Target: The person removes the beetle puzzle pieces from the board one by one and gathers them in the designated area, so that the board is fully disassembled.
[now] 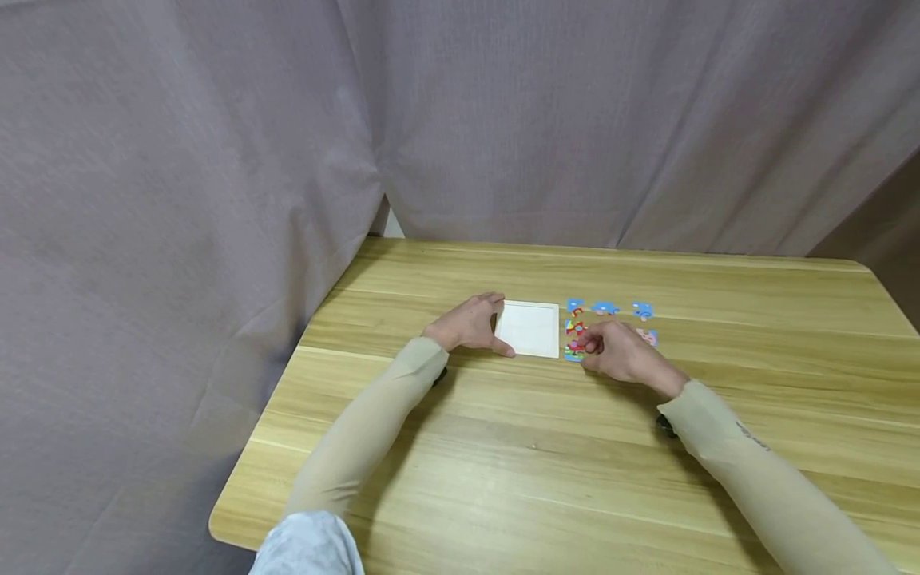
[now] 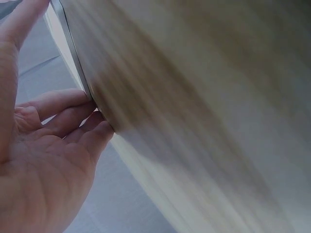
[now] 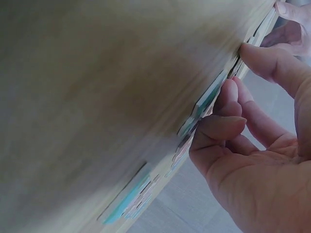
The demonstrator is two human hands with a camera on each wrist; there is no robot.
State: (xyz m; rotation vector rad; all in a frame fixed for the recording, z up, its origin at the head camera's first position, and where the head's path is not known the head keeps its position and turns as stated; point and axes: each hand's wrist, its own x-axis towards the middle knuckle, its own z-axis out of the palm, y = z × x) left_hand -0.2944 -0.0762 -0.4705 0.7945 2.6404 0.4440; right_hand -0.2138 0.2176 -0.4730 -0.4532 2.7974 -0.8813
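A shallow white square tray lies flat on the table. My left hand grips its left side, fingers at the far corner and thumb at the near edge. In the left wrist view, the left hand's fingertips rest against the tray's edge and the tabletop. My right hand is over the colourful jigsaw pieces just right of the tray. Its thumb and curled fingers pinch the near-left jigsaw piece, flat on the table. The right wrist view shows the thumb by that piece, partly hidden by the fingers.
Other jigsaw pieces lie in loose rows: a blue one, another blue one, a red and yellow one and a pinkish one. My right hand covers part of the group. The wooden table meets a grey curtain behind.
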